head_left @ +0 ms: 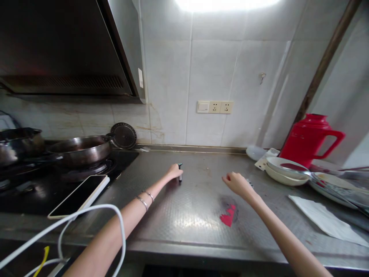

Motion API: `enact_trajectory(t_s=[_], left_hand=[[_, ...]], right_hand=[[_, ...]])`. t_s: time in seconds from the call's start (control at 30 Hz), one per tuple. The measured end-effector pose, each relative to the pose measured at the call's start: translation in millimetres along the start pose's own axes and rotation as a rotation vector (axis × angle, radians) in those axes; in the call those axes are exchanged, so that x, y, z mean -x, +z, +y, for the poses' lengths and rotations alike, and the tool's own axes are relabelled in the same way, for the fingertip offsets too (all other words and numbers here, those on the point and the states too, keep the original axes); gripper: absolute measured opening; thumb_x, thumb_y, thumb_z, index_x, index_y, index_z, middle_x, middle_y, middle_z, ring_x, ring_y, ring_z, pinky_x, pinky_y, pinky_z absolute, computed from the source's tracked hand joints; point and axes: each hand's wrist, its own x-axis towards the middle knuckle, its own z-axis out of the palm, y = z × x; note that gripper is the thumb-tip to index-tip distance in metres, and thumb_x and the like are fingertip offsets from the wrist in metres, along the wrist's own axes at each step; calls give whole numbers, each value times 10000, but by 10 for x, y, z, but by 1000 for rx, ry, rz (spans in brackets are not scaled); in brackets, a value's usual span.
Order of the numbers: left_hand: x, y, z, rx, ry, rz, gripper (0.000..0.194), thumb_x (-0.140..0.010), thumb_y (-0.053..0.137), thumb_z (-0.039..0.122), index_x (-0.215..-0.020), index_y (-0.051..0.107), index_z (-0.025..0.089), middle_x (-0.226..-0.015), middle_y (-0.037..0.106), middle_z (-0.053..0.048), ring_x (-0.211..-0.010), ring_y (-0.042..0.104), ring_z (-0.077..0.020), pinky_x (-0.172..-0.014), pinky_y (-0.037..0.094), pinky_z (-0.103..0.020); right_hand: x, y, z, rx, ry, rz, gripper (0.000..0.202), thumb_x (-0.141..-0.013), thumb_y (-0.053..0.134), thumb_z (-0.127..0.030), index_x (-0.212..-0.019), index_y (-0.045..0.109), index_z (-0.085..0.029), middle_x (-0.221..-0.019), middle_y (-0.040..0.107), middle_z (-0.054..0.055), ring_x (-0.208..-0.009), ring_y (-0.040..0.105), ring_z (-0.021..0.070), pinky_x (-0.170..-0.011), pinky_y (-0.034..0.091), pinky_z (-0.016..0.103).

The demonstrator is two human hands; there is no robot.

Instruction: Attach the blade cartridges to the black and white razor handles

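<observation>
My left hand [173, 171] reaches over the steel counter [198, 231] with its fingers closed on a small dark T-shaped tool [180, 177], which looks like a razor. The tool stands roughly upright, its short crossbar at the top. To the right, my right hand [235, 182] is closed, fingers curled in, just above the counter. A small glinting thing [250, 183] shows beyond its wrist side; whether the hand touches it I cannot tell. Red heart-shaped patches [227, 217] with dark smudges around them lie on the counter between my forearms.
On the left are a phone-like device [79, 197] with a looping white cable [120, 223], a pan [79, 151] and a pot [19, 144] on the stove. Stacked bowls [284, 173], a red thermos [307, 138], plates [340, 188] and a white paper sheet [327, 221] lie right.
</observation>
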Motion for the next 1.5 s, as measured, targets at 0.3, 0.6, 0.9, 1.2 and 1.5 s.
enact_trajectory(t_s=[0.3,0.6,0.9,1.2,1.5], left_hand=[[84,41,16,-55,-29,-15,309,-654,576,299,-880,686,118,-884,693,-140,-812,653,-206,-601,470,-205],[142,84,41,-82,-25,35,298,-636,589,353,-838,688,158,-913,692,-122,-853,643,-227,-648,476,-244],[155,103,-4,-62,16,57,333,-673,548,383,-827,689,124,-852,691,-135,-787,649,-213,-584,452,-225],[190,84,-84,-50,26,67,303,-727,504,349,-802,683,116,-792,693,-115,-723,638,-160,-578,428,-198],[180,-6,-123,-63,96,36,280,-753,466,274,-773,674,88,-760,682,-137,-672,638,-170,-556,421,-210]], right_hand=[[-81,94,516,12,108,-122,362,-799,406,-377,-728,669,-139,-765,678,157,-750,637,237,-567,360,252],[-128,230,825,27,115,-283,342,-791,411,-328,-806,656,-91,-775,677,177,-714,642,238,-551,381,257],[-133,287,871,15,140,-283,307,-786,408,-319,-783,635,-112,-812,676,178,-732,646,242,-549,389,256],[-163,355,913,23,170,-299,342,-780,397,-327,-861,635,-96,-837,668,182,-742,641,242,-568,406,271],[-178,390,912,19,140,-303,296,-781,417,-306,-771,635,-106,-784,674,167,-746,637,233,-587,393,260]])
